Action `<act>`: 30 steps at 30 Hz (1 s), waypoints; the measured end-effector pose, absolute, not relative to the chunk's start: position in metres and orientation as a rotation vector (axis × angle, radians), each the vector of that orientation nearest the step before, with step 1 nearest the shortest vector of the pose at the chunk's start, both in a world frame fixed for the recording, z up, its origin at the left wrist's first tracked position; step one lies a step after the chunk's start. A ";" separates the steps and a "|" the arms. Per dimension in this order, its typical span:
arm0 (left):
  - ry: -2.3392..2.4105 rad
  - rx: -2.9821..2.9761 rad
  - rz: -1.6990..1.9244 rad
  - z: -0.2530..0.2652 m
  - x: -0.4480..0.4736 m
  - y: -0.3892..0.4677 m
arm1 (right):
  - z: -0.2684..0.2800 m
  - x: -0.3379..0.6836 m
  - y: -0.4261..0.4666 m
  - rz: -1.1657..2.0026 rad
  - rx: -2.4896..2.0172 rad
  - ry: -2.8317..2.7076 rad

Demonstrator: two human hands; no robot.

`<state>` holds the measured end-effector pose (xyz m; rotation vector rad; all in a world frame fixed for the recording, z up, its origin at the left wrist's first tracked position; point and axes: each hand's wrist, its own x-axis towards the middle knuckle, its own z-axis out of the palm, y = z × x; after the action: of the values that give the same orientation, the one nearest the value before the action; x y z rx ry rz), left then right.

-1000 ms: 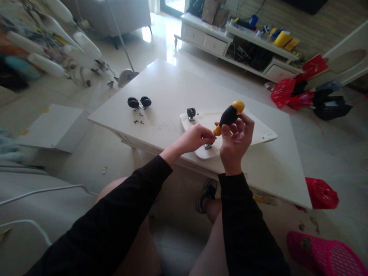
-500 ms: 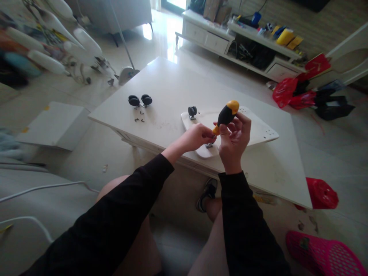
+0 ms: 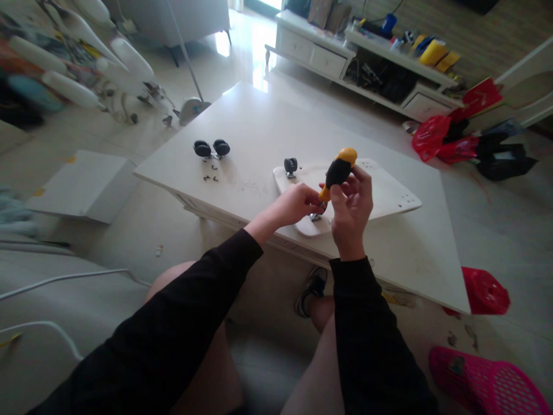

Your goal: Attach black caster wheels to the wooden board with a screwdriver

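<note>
My right hand [image 3: 353, 210] grips a yellow-and-black screwdriver [image 3: 340, 171], its handle tilted up and its tip end low by my left fingers. My left hand [image 3: 298, 204] is closed over a caster with a metal plate [image 3: 317, 217] near the board's front corner; its fingers hide most of that caster. Under both hands lies a white board [image 3: 380, 187] with small holes at its right end. Another black caster [image 3: 291, 166] stands upright on the board's left end. Whether the screwdriver tip meets a screw is hidden.
The board rests on a white table [image 3: 254, 124]. Two loose casters [image 3: 211, 148] and several small screws [image 3: 210, 178] lie at its left. A white box [image 3: 82, 187] is on the floor at left, a pink basket [image 3: 488, 380] at lower right. Beyond stands a white cabinet [image 3: 315, 57].
The screwdriver handle and my right hand have shifted slightly left. My left hand stays at the caster. The rest of the view has moved only slightly.
</note>
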<state>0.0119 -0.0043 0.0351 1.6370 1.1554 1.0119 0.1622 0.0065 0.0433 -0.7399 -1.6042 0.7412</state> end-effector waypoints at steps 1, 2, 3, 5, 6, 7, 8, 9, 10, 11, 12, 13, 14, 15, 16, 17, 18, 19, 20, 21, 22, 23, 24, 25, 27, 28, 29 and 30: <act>1.173 1.644 1.014 0.035 0.012 -0.004 | 0.043 0.162 0.007 0.731 -0.746 -1.607; 1.191 1.650 1.016 0.035 0.013 -0.004 | 0.042 0.161 0.008 0.715 -0.753 -1.603; 1.203 1.656 1.016 0.035 0.013 -0.004 | 0.041 0.161 0.009 0.700 -0.762 -1.591; 1.205 1.662 1.019 0.036 0.014 -0.005 | 0.039 0.160 0.009 0.692 -0.778 -1.558; 1.202 1.666 1.021 0.036 0.014 -0.005 | 0.039 0.159 0.009 0.702 -0.784 -1.543; 1.200 1.669 1.022 0.037 0.014 -0.005 | 0.039 0.159 0.009 0.722 -0.787 -1.534; 1.200 1.669 1.018 0.037 0.014 -0.005 | 0.039 0.160 0.009 0.749 -0.781 -1.533; 1.199 1.666 1.007 0.037 0.014 -0.005 | 0.039 0.160 0.008 0.779 -0.766 -1.539; 1.193 1.660 0.993 0.036 0.014 -0.005 | 0.040 0.160 0.007 0.809 -0.748 -1.549; 1.186 1.651 0.980 0.036 0.014 -0.005 | 0.041 0.160 0.007 0.837 -0.729 -1.559; 1.180 1.643 0.972 0.035 0.014 -0.004 | 0.041 0.160 0.006 0.861 -0.714 -1.568; 1.177 1.640 0.972 0.034 0.014 -0.004 | 0.042 0.160 0.006 0.876 -0.708 -1.577; 1.182 1.640 0.984 0.033 0.014 -0.004 | 0.042 0.160 0.007 0.876 -0.709 -1.582; 1.192 1.645 1.004 0.033 0.015 -0.004 | 0.041 0.159 0.007 0.860 -0.712 -1.582; 1.201 1.654 1.022 0.033 0.015 -0.004 | 0.041 0.158 0.008 0.832 -0.715 -1.577; 1.211 1.666 1.034 0.033 0.016 -0.004 | 0.040 0.158 0.009 0.795 -0.719 -1.569; 1.222 1.678 1.041 0.034 0.016 -0.005 | 0.039 0.157 0.010 0.760 -0.728 -1.558; 1.231 1.689 1.041 0.035 0.016 -0.005 | 0.038 0.157 0.011 0.736 -0.742 -1.546; 1.232 1.696 1.033 0.035 0.016 -0.006 | 0.038 0.157 0.011 0.729 -0.759 -1.535; 1.219 1.696 1.020 0.036 0.016 -0.006 | 0.039 0.157 0.010 0.736 -0.774 -1.531; 1.196 1.684 1.008 0.036 0.016 -0.006 | 0.039 0.157 0.009 0.754 -0.782 -1.533; 1.169 1.664 0.997 0.036 0.016 -0.006 | 0.040 0.158 0.008 0.777 -0.778 -1.539; 1.142 1.643 0.985 0.035 0.016 -0.006 | 0.042 0.158 0.006 0.800 -0.765 -1.548; 1.126 1.622 0.979 0.035 0.015 -0.006 | 0.043 0.158 0.005 0.820 -0.747 -1.560; 1.122 1.606 0.984 0.034 0.016 -0.005 | 0.045 0.158 0.004 0.824 -0.715 -1.573; 1.136 1.613 0.997 0.033 0.016 -0.005 | 0.045 0.157 0.004 0.810 -0.707 -1.572; 1.155 1.627 1.012 0.033 0.017 -0.004 | 0.045 0.157 0.005 0.787 -0.704 -1.565; 1.178 1.644 1.026 0.033 0.017 -0.004 | 0.044 0.156 0.006 0.761 -0.709 -1.553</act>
<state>0.0169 -0.0045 0.0333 1.6440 1.1784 1.0265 0.1562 0.0055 0.0438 -0.7087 -1.5526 0.7612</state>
